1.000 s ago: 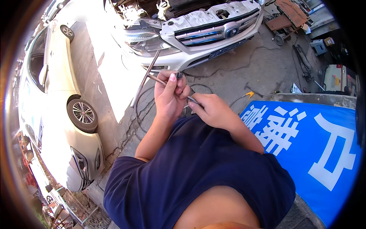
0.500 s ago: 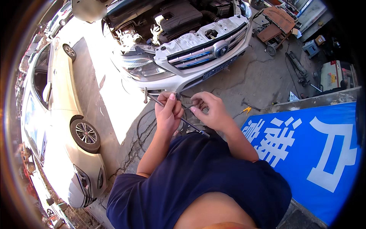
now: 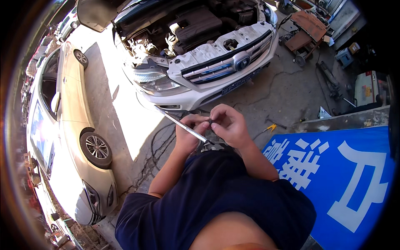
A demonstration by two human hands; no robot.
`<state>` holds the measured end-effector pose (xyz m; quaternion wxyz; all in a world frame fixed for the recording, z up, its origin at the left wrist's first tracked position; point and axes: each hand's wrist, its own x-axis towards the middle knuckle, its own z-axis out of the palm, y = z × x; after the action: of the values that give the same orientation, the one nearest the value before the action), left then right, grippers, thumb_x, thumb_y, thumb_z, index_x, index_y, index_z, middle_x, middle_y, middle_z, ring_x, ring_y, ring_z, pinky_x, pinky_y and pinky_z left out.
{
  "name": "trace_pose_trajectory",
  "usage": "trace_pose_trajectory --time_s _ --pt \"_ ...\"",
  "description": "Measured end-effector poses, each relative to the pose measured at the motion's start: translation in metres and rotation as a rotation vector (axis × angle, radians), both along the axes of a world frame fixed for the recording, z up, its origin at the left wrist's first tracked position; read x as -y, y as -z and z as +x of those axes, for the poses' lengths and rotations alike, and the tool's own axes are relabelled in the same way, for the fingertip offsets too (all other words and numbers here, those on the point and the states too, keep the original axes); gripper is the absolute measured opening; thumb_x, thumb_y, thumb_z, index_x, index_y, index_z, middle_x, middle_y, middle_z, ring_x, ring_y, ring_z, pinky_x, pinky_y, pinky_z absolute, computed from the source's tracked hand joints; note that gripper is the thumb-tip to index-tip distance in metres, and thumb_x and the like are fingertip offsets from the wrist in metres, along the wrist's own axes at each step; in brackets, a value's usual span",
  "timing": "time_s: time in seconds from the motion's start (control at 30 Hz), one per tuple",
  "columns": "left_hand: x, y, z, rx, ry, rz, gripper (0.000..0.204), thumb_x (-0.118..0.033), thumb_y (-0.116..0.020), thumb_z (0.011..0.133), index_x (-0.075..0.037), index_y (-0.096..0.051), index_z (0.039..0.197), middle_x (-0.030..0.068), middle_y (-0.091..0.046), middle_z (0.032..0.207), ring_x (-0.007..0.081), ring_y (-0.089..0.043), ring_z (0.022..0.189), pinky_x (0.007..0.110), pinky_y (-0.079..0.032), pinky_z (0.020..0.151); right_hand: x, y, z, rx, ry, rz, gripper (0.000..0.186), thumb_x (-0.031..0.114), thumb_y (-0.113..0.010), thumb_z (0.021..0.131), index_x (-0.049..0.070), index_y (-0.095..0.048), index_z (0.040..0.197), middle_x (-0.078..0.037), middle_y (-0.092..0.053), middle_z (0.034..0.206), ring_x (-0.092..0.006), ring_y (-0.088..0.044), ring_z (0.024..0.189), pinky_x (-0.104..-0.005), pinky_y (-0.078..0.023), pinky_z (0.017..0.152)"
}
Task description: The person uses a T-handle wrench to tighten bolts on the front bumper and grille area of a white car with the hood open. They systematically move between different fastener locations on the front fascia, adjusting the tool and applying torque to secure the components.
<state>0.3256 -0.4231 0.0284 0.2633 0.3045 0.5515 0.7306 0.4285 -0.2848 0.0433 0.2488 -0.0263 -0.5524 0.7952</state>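
Observation:
My left hand point(image 3: 188, 135) is closed around a long metal rod point(image 3: 171, 117), which runs slanting from near the white vehicle's bumper point(image 3: 196, 99) down to a dark end below my fingers. Its thumb and fingertip also meet a small dark piece point(image 3: 210, 122) between my two hands. My right hand point(image 3: 229, 127) pinches that piece with thumb and curled index finger, just right of the rod. The piece is mostly covered by fingertips, so its shape is unclear. Both hands are in front of my dark shirt, below the open engine bay point(image 3: 196, 25).
A cream car point(image 3: 73, 108) stands at left. A blue banner with white characters point(image 3: 354, 141) lies at right, near a yellow air nozzle point(image 3: 273, 127). Further back are a rusty cart point(image 3: 308, 25), a floor jack point(image 3: 327, 79) and a grey toolbox point(image 3: 343, 57). A hose point(image 3: 156, 137) lies on the cracked concrete.
The rod has turned, its long shaft now pointing up-left above my left fingers. My right hand let go of it, then moved left to pinch the small piece with my left fingertips.

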Motion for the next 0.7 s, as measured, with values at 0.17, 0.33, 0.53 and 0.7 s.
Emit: trace_pose_trajectory --time_s 0.17,0.33,0.53,0.7 --pt "-0.008 -0.007 0.003 -0.115 -0.043 -0.149 0.016 -0.004 -0.075 0.087 -0.001 -0.072 0.102 0.004 -0.064 0.077 0.0081 -0.05 0.058 0.024 -0.037 0.05 -0.014 0.006 0.001 0.056 -0.049 0.029 0.02 -0.007 -0.063 0.082 0.002 -0.055 0.098 -0.006 -0.053 0.102 -0.0099 -0.055 0.089 -0.0237 -0.046 0.078" --pt "-0.015 -0.013 -0.005 -0.347 -0.062 -0.301 0.017 -0.005 -0.079 0.08 -0.002 -0.077 0.096 0.0041 -0.061 0.069 0.0117 -0.052 0.061 0.028 -0.039 0.055 -0.025 0.006 0.006 0.112 -0.129 -0.096 0.022 -0.007 -0.063 0.082 0.002 -0.056 0.1 -0.006 -0.054 0.103 -0.0109 -0.058 0.09 -0.0261 -0.051 0.08" --pt "-0.025 -0.007 -0.006 -0.373 -0.04 -0.277 0.017 -0.006 -0.08 0.079 -0.001 -0.076 0.096 0.0059 -0.06 0.067 0.0156 -0.052 0.058 0.029 -0.039 0.054 -0.04 0.013 0.006 0.147 -0.183 -0.179 0.021 -0.008 -0.063 0.082 0.002 -0.056 0.099 -0.006 -0.055 0.102 -0.012 -0.06 0.09 -0.0269 -0.054 0.078" --pt "-0.043 -0.01 -0.001 -0.358 0.024 -0.386 0.017 -0.006 -0.079 0.08 -0.001 -0.076 0.096 0.0062 -0.062 0.07 0.0149 -0.055 0.061 0.028 -0.042 0.057 -0.051 0.029 0.006 0.105 -0.138 -0.209 0.018 -0.009 -0.061 0.079 0.003 -0.057 0.092 -0.003 -0.055 0.096 -0.009 -0.058 0.085 -0.0248 -0.049 0.074"
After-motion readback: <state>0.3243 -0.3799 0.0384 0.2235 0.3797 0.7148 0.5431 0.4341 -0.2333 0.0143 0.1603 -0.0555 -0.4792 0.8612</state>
